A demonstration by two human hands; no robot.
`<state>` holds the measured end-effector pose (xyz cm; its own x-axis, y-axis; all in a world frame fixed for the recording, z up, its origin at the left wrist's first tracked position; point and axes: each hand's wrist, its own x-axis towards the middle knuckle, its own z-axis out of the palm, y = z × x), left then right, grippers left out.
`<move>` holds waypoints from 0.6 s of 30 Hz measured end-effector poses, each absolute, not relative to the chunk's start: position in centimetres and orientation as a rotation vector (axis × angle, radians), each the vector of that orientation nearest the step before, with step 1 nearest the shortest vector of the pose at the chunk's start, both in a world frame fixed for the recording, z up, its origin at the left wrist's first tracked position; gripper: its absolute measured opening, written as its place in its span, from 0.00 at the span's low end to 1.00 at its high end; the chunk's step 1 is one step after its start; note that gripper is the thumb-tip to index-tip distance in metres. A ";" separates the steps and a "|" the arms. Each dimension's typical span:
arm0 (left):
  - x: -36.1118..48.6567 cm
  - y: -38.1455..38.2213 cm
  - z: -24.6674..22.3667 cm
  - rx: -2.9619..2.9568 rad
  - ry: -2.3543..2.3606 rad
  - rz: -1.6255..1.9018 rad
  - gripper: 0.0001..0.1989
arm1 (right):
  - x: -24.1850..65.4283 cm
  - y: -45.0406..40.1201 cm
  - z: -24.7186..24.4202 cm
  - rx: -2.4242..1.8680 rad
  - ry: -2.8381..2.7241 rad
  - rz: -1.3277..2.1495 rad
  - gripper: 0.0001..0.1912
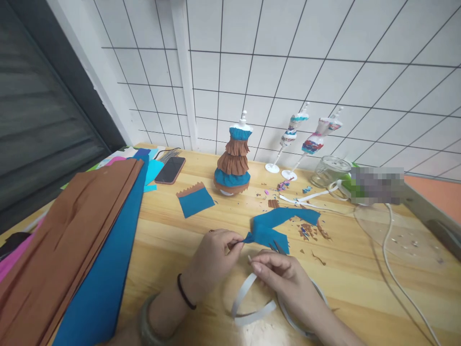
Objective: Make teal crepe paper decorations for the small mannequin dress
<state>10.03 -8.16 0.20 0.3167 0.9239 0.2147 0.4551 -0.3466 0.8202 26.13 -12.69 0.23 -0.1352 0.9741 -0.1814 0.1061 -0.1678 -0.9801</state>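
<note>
Three small dress forms stand along the back of the wooden surface (162, 259): one in a tiered blue and brown paper dress (236, 161), and two slimmer forms (291, 134) on white round bases, wrapped in patchy colour. Right of them are one clear jar (330, 170) and a white cord (387, 240); one dark phone (170, 170) lies to the left. Large folded brown paper (68, 230) and blue paper (104, 250) fill the left side, beside the forearm. Between the hands and the dressed form lie one blue square with a zigzag brown edge (195, 199) and, further right, scattered scraps (309, 231).

The long blue strip (268, 226) lies bent on the surface just ahead of the hands, flat and wide, its near left end gathered to a narrow twist. The left hand (218, 252) has its fingers closed on that twist. The right hand (283, 274) pinches a white ribbon (248, 293), which loops below it; dark scissor blades (276, 247) show just beyond its knuckles, though whether the hand also holds them is hard to tell.
</note>
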 end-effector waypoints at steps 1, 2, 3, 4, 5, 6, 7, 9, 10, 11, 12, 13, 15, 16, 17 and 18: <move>10.1 -8.3 0.3 1.978 1.220 0.933 0.07 | 26.2 -12.7 0.2 -1.336 -1.289 1.392 0.09; 10.2 -8.4 0.4 2.016 1.224 0.934 0.07 | 26.2 -12.7 0.1 -1.337 -1.278 1.385 0.09; 10.3 -8.5 0.4 2.046 1.227 0.929 0.07 | 26.1 -12.6 0.1 -1.339 -1.270 1.381 0.09; 10.3 -8.6 0.4 2.064 1.233 0.924 0.07 | 26.1 -12.6 0.1 -1.339 -1.266 1.379 0.09; 10.4 -8.7 0.4 2.076 1.236 0.921 0.07 | 26.0 -12.6 0.1 -1.335 -1.271 1.376 0.09; 10.5 -8.9 0.4 2.085 1.239 0.920 0.07 | 25.9 -12.6 0.1 -1.329 -1.283 1.374 0.09; 10.6 -9.0 0.4 2.091 1.241 0.919 0.06 | 25.9 -12.5 0.2 -1.322 -1.296 1.367 0.09; 10.7 -9.2 0.4 2.093 1.255 0.912 0.06 | 25.7 -12.4 0.2 -1.308 -1.309 1.346 0.09; 10.7 -9.3 0.5 2.088 1.261 0.904 0.07 | 25.7 -12.4 0.2 -1.309 -1.309 1.336 0.09; 10.8 -9.4 0.6 2.076 1.265 0.896 0.07 | 25.6 -12.4 0.2 -1.315 -1.304 1.327 0.09; 10.8 -9.4 0.7 2.050 1.267 0.891 0.07 | 25.6 -12.4 0.2 -1.322 -1.296 1.320 0.09; 10.8 -9.5 0.8 2.011 1.262 0.888 0.07 | 25.6 -12.4 0.2 -1.333 -1.287 1.316 0.09; 10.9 -9.6 0.9 1.897 1.236 0.894 0.08 | 25.6 -12.4 0.1 -1.355 -1.271 1.313 0.09; 11.0 -9.6 1.0 1.833 1.221 0.896 0.08 | 25.6 -12.4 0.0 -1.362 -1.262 1.315 0.10; 11.0 -9.6 1.0 1.770 1.208 0.894 0.08 | 25.6 -12.4 0.0 -1.367 -1.252 1.317 0.10; 11.1 -9.5 1.0 1.714 1.199 0.887 0.07 | 25.6 -12.4 -0.1 -1.369 -1.244 1.320 0.10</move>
<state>11.07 -9.53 1.01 0.2910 0.9533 0.0809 0.3567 -0.1866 0.9154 25.64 -12.41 -0.11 -0.0480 0.9863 -0.1577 0.0992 -0.1524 -0.9833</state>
